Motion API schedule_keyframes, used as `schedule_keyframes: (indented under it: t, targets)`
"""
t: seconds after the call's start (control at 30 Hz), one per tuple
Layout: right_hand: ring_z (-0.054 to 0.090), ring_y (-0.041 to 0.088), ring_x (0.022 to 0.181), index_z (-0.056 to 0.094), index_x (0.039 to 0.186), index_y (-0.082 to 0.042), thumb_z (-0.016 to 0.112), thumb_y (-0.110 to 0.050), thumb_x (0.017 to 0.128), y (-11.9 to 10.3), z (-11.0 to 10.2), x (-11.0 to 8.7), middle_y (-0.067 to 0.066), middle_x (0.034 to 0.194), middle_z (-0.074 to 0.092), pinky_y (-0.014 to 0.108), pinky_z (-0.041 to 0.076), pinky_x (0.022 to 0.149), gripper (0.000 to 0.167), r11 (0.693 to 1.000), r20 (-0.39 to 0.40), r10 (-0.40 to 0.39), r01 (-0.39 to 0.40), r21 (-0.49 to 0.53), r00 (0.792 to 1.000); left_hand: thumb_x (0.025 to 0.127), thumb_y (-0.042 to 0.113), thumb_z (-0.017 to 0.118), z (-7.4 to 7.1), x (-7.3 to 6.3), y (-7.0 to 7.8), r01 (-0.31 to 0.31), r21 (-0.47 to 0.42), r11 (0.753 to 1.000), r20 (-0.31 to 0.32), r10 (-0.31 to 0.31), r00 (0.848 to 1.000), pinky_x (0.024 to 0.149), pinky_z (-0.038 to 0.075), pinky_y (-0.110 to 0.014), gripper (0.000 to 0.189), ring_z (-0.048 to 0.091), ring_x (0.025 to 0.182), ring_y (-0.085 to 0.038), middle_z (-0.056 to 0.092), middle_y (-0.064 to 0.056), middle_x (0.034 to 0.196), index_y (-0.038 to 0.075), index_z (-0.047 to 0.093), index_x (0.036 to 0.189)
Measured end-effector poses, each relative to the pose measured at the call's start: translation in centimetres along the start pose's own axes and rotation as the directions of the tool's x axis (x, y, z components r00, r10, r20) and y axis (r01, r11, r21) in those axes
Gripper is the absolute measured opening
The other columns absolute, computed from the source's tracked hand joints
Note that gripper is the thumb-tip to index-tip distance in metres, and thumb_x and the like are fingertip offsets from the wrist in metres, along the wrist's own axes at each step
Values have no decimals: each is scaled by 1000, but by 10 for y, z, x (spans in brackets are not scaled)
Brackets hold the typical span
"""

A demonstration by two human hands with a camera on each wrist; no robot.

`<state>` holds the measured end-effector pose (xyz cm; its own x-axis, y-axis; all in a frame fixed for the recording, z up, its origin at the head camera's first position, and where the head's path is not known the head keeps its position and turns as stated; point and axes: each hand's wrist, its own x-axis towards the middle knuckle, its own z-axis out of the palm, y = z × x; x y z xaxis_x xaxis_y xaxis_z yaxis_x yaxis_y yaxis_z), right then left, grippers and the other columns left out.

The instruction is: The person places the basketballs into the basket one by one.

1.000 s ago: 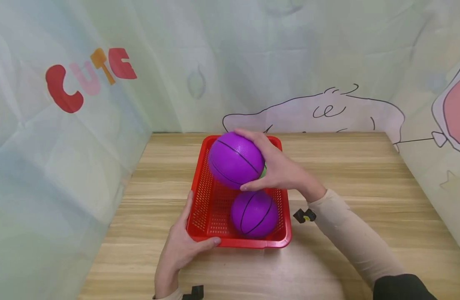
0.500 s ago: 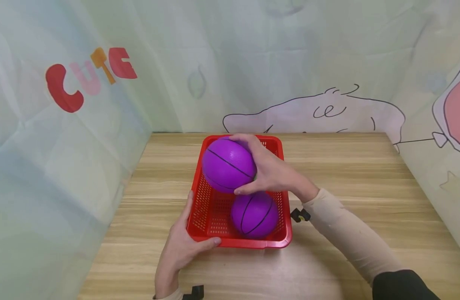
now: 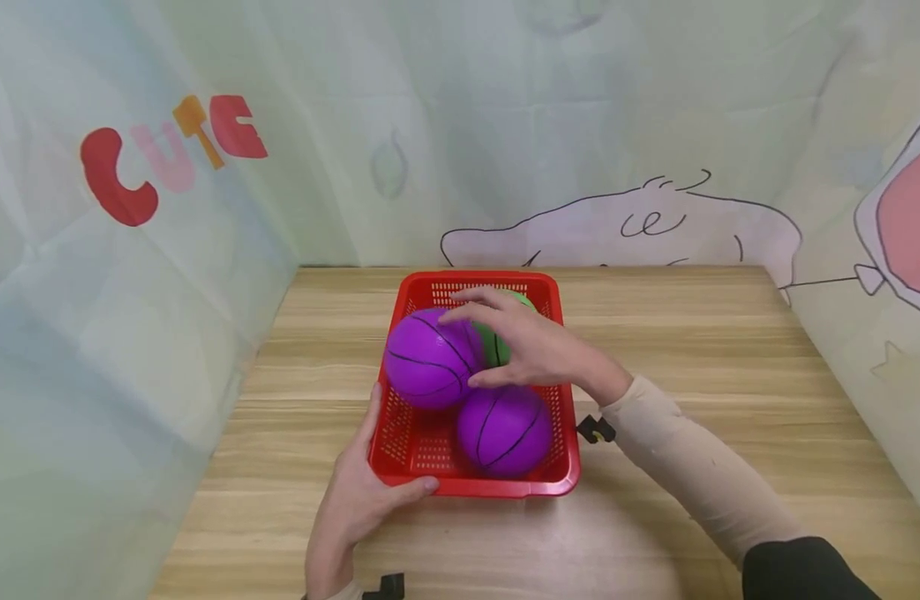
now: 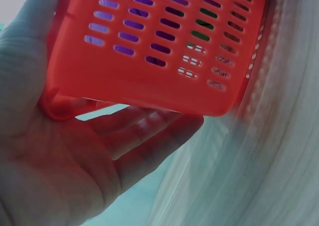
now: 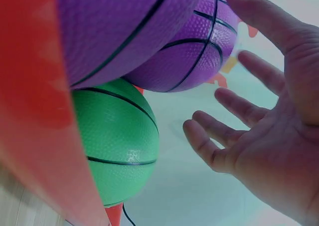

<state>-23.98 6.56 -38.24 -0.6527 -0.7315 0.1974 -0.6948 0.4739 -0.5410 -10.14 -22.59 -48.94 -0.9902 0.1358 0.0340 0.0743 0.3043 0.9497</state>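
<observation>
A red plastic basket (image 3: 505, 487) with perforated walls stands on the table. In it lie a purple ball (image 3: 422, 367) with black seams at the left, a second purple ball (image 3: 505, 433) at the front right, and a green ball (image 5: 119, 141) behind, partly covered by my right hand in the head view. My left hand (image 3: 355, 492) holds the basket's front left corner, thumb on the front rim and fingers along the left side. Above the balls hovers my right hand (image 3: 538, 342), fingers spread and holding nothing; its fingertips are close to the left purple ball.
The wood-grain table (image 3: 677, 350) extends on both sides of the basket. A printed cloth backdrop (image 3: 340, 150) rises at the back and sides. Black wrist mounts (image 3: 597, 429) are worn on the arms.
My right hand has lowered the purple ball leftward into the basket and let go, its fingers spreading. More of the green ball shows. The left hand keeps its hold on the basket corner.
</observation>
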Motion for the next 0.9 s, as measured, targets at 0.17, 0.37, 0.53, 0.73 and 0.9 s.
schedule_keyframes:
  t: [0.17,0.37,0.53,0.73,0.9]
  targets:
    - [42,27,156,58,161,-29,96,-33,90,2,-1,-3,5,170,45,58,50,121,80,1000,33,3,-3,-8,999,78,20,104,0,1,1,-2,-18,1000,9,3,1000,111,59,-54,139,54,149,-37,44,5,174,47,12,178]
    - [45,26,153,56,162,-30,95,-32,91,1,-3,-6,5,167,46,56,52,119,81,1000,51,16,-16,-12,999,78,21,104,1,1,2,15,-6,1000,3,-15,1000,110,60,-53,138,51,151,-36,43,5,174,47,12,178]
    - [46,26,153,57,162,-29,94,-31,93,1,-6,-9,5,166,46,57,53,118,79,1000,52,23,-24,4,998,78,22,104,2,0,2,28,5,1000,-3,-28,1000,111,59,-53,139,51,151,-35,42,4,175,46,11,178]
    - [50,24,149,59,160,-27,91,-31,95,0,-12,-17,3,162,50,56,54,117,72,998,8,30,-31,50,1000,77,23,105,3,-1,3,40,17,999,-10,-39,999,111,59,-52,140,50,152,-34,41,3,176,46,10,179]
    - [49,22,148,59,159,-25,88,-28,98,-1,-23,-31,0,161,51,57,56,115,67,994,-75,18,-10,113,997,77,23,105,4,-1,3,34,23,999,-10,-33,999,110,60,-51,140,50,151,-35,41,2,176,46,11,178]
